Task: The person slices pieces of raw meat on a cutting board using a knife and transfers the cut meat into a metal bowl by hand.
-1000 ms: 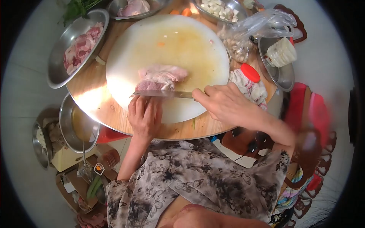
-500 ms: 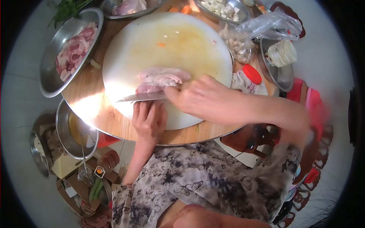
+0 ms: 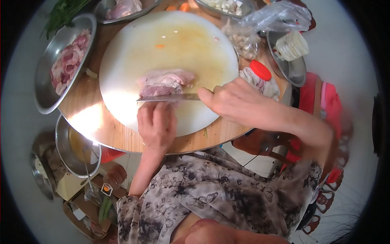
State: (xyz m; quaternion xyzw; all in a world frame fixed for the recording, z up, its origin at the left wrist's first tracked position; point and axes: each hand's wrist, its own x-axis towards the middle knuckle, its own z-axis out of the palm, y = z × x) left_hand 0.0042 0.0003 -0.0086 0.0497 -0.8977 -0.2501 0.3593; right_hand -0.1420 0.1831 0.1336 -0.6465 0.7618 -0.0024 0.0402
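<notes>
A piece of raw meat (image 3: 166, 80) with pale skin or fat lies near the front of the round white cutting board (image 3: 195, 44). My right hand (image 3: 233, 97) is closed around the handle of a kitchen knife (image 3: 162, 98). The blade runs sideways along the near side of the meat, edge hidden. Just in front of the blade, my left hand (image 3: 156, 124) has its fingers bent and pressed together at the meat's near end; the fingertips are partly hidden by the knife.
A steel bowl of cut meat (image 3: 70, 61) stands at the left, another bowl with meat (image 3: 126, 9) behind. Farther right are a bowl of white cubes (image 3: 223, 6), a plastic bag of garlic (image 3: 243, 42) and a red lid (image 3: 260, 70). Orange bits (image 3: 159, 46) lie on the board.
My right hand has drawn the knife back to the right, and the blade is now more level. My left hand stays at the meat. The whole view has shifted slightly.
</notes>
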